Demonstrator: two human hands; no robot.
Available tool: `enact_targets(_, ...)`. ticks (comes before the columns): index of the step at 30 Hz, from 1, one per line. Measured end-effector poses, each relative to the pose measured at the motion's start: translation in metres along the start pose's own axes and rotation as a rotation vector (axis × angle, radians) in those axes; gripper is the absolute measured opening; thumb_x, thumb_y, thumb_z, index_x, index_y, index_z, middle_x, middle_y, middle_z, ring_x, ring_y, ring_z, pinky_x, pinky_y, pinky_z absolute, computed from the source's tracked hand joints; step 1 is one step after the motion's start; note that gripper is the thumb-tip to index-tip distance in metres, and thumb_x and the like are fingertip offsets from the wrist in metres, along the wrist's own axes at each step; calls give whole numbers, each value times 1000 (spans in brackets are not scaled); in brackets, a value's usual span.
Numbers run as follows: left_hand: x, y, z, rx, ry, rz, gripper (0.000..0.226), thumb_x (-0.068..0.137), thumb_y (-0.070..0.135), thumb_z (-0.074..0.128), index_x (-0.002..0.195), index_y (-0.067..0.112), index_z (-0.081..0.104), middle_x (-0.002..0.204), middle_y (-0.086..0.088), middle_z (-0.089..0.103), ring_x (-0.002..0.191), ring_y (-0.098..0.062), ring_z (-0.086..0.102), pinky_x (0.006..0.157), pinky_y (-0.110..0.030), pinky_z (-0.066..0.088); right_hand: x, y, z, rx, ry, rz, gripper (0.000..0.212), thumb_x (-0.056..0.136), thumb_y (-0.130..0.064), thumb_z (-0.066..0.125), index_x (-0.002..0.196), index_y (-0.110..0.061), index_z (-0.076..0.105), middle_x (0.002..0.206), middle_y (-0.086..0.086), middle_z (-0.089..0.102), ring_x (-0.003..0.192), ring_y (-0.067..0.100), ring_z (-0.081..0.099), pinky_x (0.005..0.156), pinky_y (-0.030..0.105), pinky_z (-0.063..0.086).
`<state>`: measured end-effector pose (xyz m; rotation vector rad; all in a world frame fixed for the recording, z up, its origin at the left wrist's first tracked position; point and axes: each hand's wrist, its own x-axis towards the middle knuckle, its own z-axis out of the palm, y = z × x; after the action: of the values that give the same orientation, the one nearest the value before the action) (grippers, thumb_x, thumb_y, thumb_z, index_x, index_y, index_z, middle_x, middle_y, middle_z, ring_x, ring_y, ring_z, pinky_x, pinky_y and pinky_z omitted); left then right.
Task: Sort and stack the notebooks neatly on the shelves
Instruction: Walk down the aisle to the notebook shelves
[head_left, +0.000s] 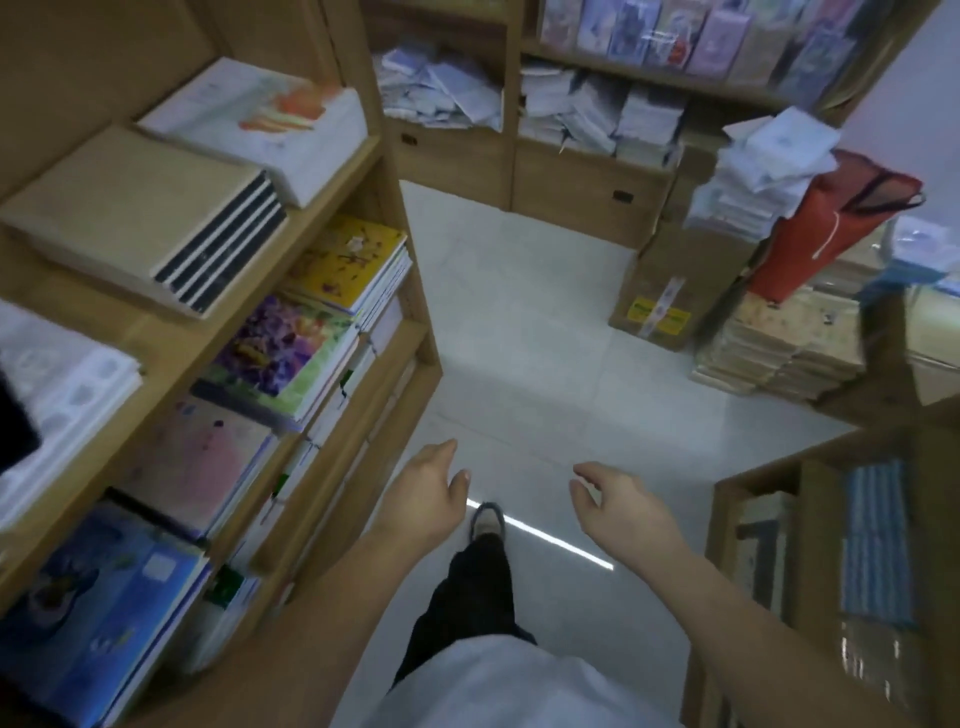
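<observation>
Notebooks (283, 353) (colourful covers, several stacks) are lying flat on the wooden shelves (311, 208) at the left. Left hand (428, 488) and right hand (621, 501) are hovering over the floor (519, 312), both holding nothing, fingers loosely curled and apart.

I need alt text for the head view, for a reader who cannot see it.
The left hand and right hand reach forward, empty, above a white tiled floor. Wooden shelves on the left hold stacked notebooks; untidy paper piles fill the far shelves.

notebooks (283, 348) on left shelves (332, 171)
</observation>
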<state>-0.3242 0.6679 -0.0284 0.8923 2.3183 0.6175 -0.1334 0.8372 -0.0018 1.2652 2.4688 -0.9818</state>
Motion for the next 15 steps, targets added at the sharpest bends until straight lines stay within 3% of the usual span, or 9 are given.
enact_targets(7,167,77,-46,33,-43,86,49,104,33,52,147,9,48,143,-11,56,129,-25,54,104,-30,42,145,-34,-108,14,90,-26,37,99,-41,53,129,-24,66,129,-4,68,118,18,62,100,32,49)
enact_targets(15,324,139,-54,53,-5,66,55,103,35,53,153,13,43,149,-5,52,136,-21,50,110,-28,37,304,-25,-201,-87,114,-37,39,99,-45,50,131,-28,64,133,-6,65,123,19,58,101,36,49)
